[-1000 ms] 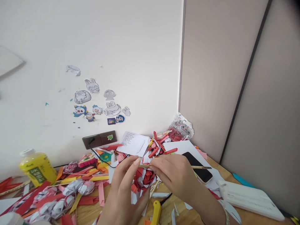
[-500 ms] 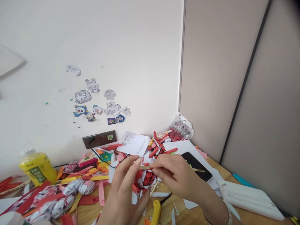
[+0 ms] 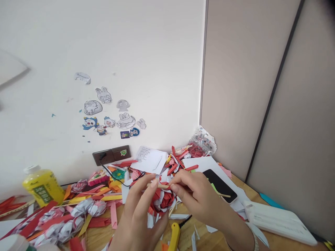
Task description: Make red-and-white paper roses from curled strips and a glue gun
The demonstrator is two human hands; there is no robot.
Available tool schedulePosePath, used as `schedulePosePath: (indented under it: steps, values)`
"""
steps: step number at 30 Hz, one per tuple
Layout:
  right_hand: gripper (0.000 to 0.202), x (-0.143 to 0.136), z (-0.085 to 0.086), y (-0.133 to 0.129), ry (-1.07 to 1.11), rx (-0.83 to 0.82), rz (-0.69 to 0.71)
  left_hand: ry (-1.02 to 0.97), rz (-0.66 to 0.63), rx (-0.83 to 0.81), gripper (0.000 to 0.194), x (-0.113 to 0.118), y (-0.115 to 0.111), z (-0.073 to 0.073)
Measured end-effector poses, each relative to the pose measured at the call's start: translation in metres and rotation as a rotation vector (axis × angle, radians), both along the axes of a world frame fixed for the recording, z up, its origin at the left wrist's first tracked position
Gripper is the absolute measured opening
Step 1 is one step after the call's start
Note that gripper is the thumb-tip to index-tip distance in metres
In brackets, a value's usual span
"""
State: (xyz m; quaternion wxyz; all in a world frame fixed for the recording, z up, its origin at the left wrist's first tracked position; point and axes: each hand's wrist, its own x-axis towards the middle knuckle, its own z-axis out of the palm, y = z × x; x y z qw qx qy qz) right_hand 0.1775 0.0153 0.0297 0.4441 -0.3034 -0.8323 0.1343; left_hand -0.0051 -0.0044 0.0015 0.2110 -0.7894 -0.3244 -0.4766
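My left hand (image 3: 140,212) pinches one end of a thin wooden stick (image 3: 162,186) between thumb and fingertips. My right hand (image 3: 197,195) is closed on the same stick a little farther right, and its far end pokes out past the hand, over a black phone (image 3: 227,191). Just under the stick is a folded red and white paper flower (image 3: 163,202), partly covered by my left hand. Whether that hand touches the flower, I cannot tell. A yellow-handled tool with a black cord (image 3: 174,237) lies below, between my wrists.
Paper strips and paper flowers (image 3: 89,209) cover the wooden table's left side, near a yellow bottle (image 3: 43,186). Behind my hands lie a handwritten sheet (image 3: 148,158) and a plastic bag (image 3: 202,141). A white flat device (image 3: 281,223) rests at right. The wall holds a socket (image 3: 111,155).
The stick has tilted slightly, its right end lower. My right hand has shifted a little, and more of the red and white flower shows beneath it.
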Motion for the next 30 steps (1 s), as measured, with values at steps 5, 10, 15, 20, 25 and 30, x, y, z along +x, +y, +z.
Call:
schedulePosePath:
  steps: [5,10,15,20,25,30]
  values:
    - [0.024,-0.0007,0.0029,-0.0008,-0.061,0.093,-0.049,0.012,-0.016,0.008,0.079,-0.0014,0.0014,-0.0005]
    - [0.020,-0.0011,0.0038,-0.0015,-0.042,0.148,-0.079,-0.005,-0.016,0.004,0.079,-0.0012,-0.0005,0.0011]
    - [0.024,-0.0026,0.0032,-0.0007,0.001,0.203,-0.112,-0.014,-0.024,0.027,0.080,-0.0018,-0.0005,0.0012]
    - [0.027,-0.0044,0.0010,0.0000,0.028,0.266,-0.150,-0.007,-0.039,0.013,0.082,-0.0030,-0.0003,0.0012]
    - [0.032,-0.0053,-0.0025,0.0010,0.080,0.355,-0.139,-0.013,-0.045,0.030,0.084,-0.0032,-0.0002,0.0012]
    - [0.033,-0.0063,-0.0025,0.0000,0.066,0.381,-0.120,-0.031,-0.100,0.022,0.085,-0.0028,0.0016,-0.0002]
